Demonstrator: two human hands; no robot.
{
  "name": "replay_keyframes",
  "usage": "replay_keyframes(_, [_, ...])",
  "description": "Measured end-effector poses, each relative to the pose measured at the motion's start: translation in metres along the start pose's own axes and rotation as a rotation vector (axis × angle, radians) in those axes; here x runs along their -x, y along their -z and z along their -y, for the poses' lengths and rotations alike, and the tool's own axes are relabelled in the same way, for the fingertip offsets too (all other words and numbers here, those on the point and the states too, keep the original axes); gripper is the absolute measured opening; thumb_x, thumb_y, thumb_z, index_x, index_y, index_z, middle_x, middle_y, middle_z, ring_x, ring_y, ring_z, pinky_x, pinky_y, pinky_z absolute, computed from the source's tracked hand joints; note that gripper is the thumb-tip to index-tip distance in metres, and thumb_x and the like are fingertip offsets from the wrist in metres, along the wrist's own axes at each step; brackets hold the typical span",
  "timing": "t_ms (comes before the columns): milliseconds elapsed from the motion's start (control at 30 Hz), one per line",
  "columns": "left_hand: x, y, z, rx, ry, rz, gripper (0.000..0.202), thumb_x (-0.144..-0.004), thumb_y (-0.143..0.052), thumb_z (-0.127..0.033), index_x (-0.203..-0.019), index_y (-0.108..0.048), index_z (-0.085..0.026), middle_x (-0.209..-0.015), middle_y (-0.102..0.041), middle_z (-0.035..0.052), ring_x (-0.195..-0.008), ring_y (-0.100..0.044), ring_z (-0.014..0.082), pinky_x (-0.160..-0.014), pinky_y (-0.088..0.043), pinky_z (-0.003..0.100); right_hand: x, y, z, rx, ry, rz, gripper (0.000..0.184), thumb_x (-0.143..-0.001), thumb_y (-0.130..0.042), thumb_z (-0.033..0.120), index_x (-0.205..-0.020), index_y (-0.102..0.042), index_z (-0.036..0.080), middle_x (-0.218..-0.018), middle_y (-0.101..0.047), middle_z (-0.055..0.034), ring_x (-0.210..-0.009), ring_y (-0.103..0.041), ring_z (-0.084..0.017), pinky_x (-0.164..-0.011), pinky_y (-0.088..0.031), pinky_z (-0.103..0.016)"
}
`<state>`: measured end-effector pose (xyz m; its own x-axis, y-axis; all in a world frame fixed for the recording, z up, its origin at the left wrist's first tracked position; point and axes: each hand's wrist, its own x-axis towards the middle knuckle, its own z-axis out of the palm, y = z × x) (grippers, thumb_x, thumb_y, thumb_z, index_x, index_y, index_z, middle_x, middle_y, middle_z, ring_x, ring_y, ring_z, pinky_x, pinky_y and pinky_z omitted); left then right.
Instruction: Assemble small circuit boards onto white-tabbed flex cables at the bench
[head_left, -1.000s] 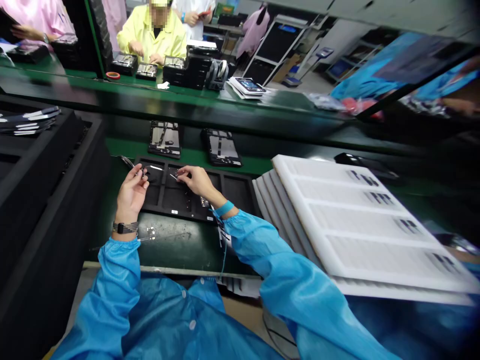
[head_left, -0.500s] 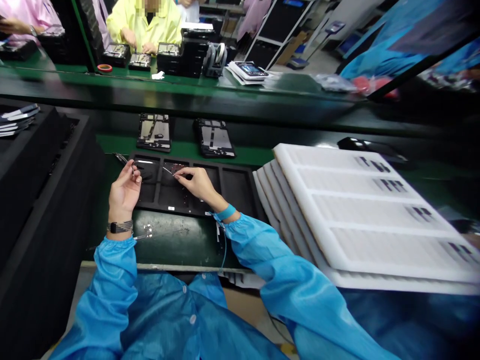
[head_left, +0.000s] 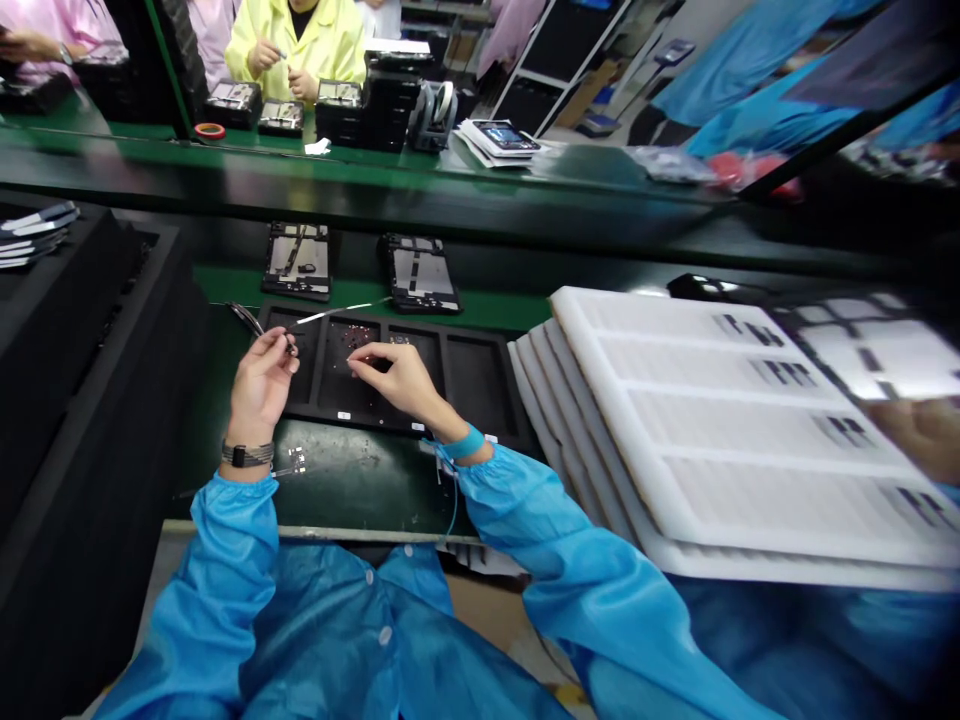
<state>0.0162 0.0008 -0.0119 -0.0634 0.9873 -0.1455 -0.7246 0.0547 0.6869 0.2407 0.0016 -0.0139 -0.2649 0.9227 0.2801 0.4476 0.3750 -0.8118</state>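
Two bare hands of mine were over the bench (head_left: 360, 490), both in blue sleeves. My left hand (head_left: 259, 385) pinched one thin strip (head_left: 313, 318) between thumb and fingertips; its free end slanted up and right, above the back edge of the one black tray (head_left: 480, 370), toward the units. A few dark, thin pieces (head_left: 244, 318) stuck out past those fingers on the far side, and I couldn't tell whether I held them too. My right hand (head_left: 401, 380) was over the tray, its thumb and forefinger drawn close together at the tips; whether they pinched something tiny, I couldn't tell. At least four compartments ran across the tray, with many reddish specks (head_left: 357, 335) in the second from the left, and three white labels (head_left: 344, 415) showed along its near edge. Two flat units (head_left: 300, 262) lay behind it, side by side and apart. One small board (head_left: 298, 460) lay on the bench near my left wrist. To my right stood one stack of white foam trays (head_left: 600, 400), the top one with four rows, each showing dark pieces toward its right end. Across the way, one person in yellow (head_left: 330, 45) had two hands raised above the work there, near one red ring (head_left: 210, 131).
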Motion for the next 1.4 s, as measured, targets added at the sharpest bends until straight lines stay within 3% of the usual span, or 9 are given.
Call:
replay_keyframes(200, [0.008, -0.011, 0.032, -0.259, -0.046, -0.018, 0.027, -0.068, -0.092, -0.018, -0.091, -0.078, -0.015, -0.086, -0.078, 0.0051, -0.068, -0.068, 0.0127, -0.065, -0.055, 0.025, 0.020, -0.010, 0.018, -0.082, -0.019, -0.022, 0.016, -0.093, -0.071, 0.029, -0.095, -0.083, 0.019, -0.090, -0.084, -0.0047, -0.082, -0.077, -0.022, -0.080, -0.058, -0.032])
replay_keyframes(400, [0.018, -0.020, 0.045, -0.357, -0.047, -0.007, 0.033, -0.064, -0.094, -0.025, -0.091, -0.080, -0.014, -0.078, -0.077, 0.0041, -0.061, -0.068, 0.0120, -0.068, -0.058, 0.028, 0.030, -0.016, 0.018, -0.094, -0.084, -0.090, 0.015, -0.092, -0.070, 0.031, -0.091, -0.081, 0.021, -0.092, -0.083, -0.0049, -0.085, -0.076, -0.023, -0.083, -0.059, -0.034])
replay_keyframes(700, [0.023, -0.022, 0.050, -0.433, -0.029, -0.014, 0.032, -0.065, -0.094, -0.028, -0.087, -0.077, -0.013, -0.078, -0.077, 0.0054, -0.067, -0.072, 0.0160, -0.064, -0.060, 0.029, 0.036, -0.015, 0.014, -0.111, -0.123, -0.153, 0.015, -0.091, -0.069, 0.031, -0.087, -0.079, 0.020, -0.089, -0.082, -0.0046, -0.084, -0.075, -0.023, -0.081, -0.058, -0.033])
replay_keyframes(1000, [0.026, -0.023, 0.050, -0.594, -0.099, 0.038, 0.025, -0.070, -0.090, -0.025, -0.088, -0.077, -0.013, -0.076, -0.078, 0.0061, -0.064, -0.073, 0.0170, -0.064, -0.061, 0.030, 0.035, -0.002, 0.006, -0.104, -0.167, -0.043, 0.013, -0.087, -0.072, 0.029, -0.084, -0.080, 0.019, -0.079, -0.080, -0.0039, -0.074, -0.072, -0.021, -0.072, -0.055, -0.031])
replay_keyframes(1200, [0.028, -0.023, 0.053, -0.620, -0.121, 0.018, 0.022, -0.073, -0.088, -0.024, -0.089, -0.077, -0.014, -0.075, -0.077, 0.0047, -0.063, -0.073, 0.0161, -0.065, -0.060, 0.029, 0.038, -0.007, 0.006, -0.122, -0.194, -0.089, 0.012, -0.088, -0.071, 0.027, -0.083, -0.080, 0.020, -0.082, -0.081, -0.0045, -0.078, -0.074, -0.022, -0.076, -0.057, -0.033])
replay_keyframes(1400, [0.027, -0.024, 0.055, -0.547, -0.034, 0.030, 0.032, -0.067, -0.094, -0.030, -0.088, -0.076, -0.014, -0.075, -0.077, 0.0043, -0.064, -0.072, 0.0171, -0.065, -0.062, 0.031, 0.037, -0.001, -0.001, -0.258, -0.241, -0.014, 0.020, -0.087, -0.076, 0.039, -0.084, -0.078, 0.020, -0.080, -0.079, -0.0043, -0.076, -0.072, -0.021, -0.075, -0.057, -0.034])
